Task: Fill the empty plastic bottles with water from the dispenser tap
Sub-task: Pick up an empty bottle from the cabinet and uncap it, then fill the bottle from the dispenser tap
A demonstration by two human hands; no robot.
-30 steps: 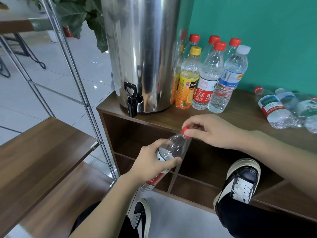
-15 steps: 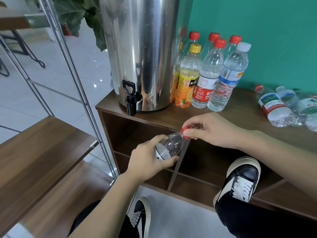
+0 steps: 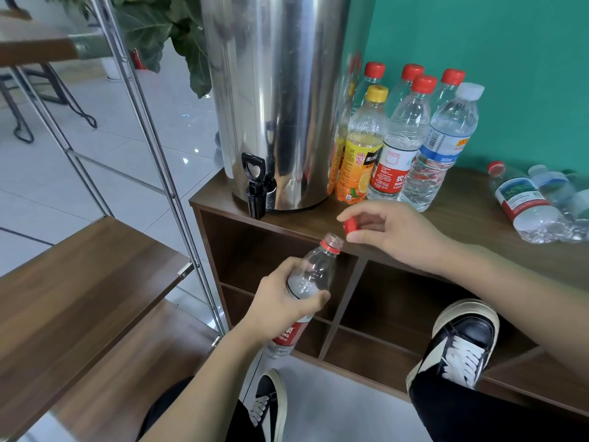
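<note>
Clear thin plastic is what the task turns on: in the head view the empty bottle [image 3: 314,275] is tilted in mid-air in front of the wooden cabinet [image 3: 478,228], below its front edge, mouth open and pointing up and away. The left hand [image 3: 280,307] wraps its fingers round the bottle's middle, above the red label. The right hand [image 3: 392,232] pinches the red cap [image 3: 350,225] between thumb and fingertips, just beside the mouth but apart from it.

Empty, the bottle should be very light and easily dented; a firm squeeze would buckle the wall, and once filled it will grow heavy and perhaps wet and slippery. The present mid-body hold looks sound.

The steel dispenser [image 3: 280,100] stands at the cabinet's left front corner, its black tap [image 3: 256,186] overhanging the edge, so there is room beneath for the mouth. Capped bottles [image 3: 411,138] stand upright behind, against the green wall; others lie on their sides [image 3: 526,205] toward the right end.
</note>
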